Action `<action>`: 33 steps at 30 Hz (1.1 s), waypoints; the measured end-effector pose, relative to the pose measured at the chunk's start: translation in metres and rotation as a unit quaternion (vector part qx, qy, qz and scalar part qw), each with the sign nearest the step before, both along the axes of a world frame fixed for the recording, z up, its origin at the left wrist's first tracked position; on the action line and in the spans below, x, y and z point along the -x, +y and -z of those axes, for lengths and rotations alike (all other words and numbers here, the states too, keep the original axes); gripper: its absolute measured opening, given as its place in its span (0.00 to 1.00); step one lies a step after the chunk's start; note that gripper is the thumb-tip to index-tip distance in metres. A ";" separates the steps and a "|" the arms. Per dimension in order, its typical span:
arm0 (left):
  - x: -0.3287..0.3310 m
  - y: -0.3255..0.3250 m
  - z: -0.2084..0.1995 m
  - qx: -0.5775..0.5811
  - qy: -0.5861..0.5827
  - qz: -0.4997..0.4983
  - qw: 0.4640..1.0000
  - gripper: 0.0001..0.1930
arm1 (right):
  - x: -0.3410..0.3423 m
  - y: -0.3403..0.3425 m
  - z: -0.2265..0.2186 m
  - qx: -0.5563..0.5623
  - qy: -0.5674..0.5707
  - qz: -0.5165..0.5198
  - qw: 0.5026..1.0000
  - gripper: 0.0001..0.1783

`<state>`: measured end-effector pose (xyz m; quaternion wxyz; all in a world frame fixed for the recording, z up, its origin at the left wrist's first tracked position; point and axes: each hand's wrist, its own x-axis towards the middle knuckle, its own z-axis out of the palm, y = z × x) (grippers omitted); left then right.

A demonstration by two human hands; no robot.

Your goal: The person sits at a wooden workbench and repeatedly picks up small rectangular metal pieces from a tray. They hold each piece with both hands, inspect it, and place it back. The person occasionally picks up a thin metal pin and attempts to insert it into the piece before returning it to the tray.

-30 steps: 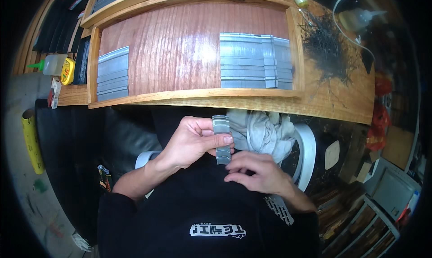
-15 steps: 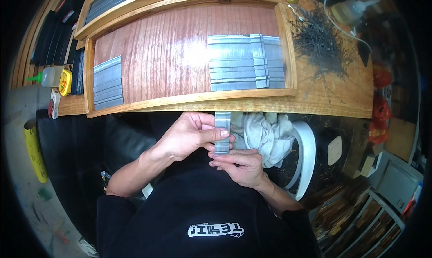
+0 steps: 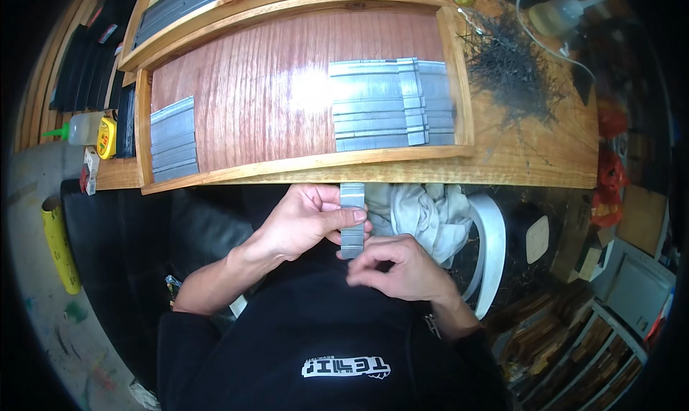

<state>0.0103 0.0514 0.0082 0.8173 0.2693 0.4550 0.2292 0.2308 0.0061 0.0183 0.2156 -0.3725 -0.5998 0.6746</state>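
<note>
My left hand (image 3: 305,223) grips a narrow grey strip-like stack (image 3: 352,237) upright in front of my body, thumb across its face. Thin lines run crosswise along it, as if it were several flat pieces together. Close by its lower end is my right hand (image 3: 403,269), thumb and forefinger curled together in a pinch; whatever may be between them is too small to make out. Beyond the hands lies a wooden tray (image 3: 308,168). Rows of similar grey pieces (image 3: 367,99) fill part of its right side, and a smaller group (image 3: 174,140) sits at its left end.
A heap of thin dark slivers (image 3: 508,70) lies on the wooden table (image 3: 535,168), near a squeeze bottle (image 3: 556,18). Another tray (image 3: 287,13) stands behind. At left are a yellow container (image 3: 106,137) and a green-tipped bottle (image 3: 82,129). White cloth (image 3: 423,221) hangs by a white chair (image 3: 492,257).
My right hand has drawn slightly down and right from the strip's lower end, its fingers curling into a pinch. My left hand keeps its hold on the strip.
</note>
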 end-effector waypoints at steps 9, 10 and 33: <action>0.000 -0.009 -0.015 0.003 0.000 0.046 0.999 0.10 | 0.012 0.029 0.030 0.154 0.121 0.184 0.963 0.09; -0.001 -0.011 -0.016 0.007 -0.002 0.037 0.999 0.10 | 0.017 0.030 0.034 0.104 0.113 0.196 0.969 0.09; 0.011 -0.035 -0.005 -0.324 0.238 0.045 0.914 0.09 | 0.031 0.032 0.012 -0.026 0.018 0.177 0.984 0.07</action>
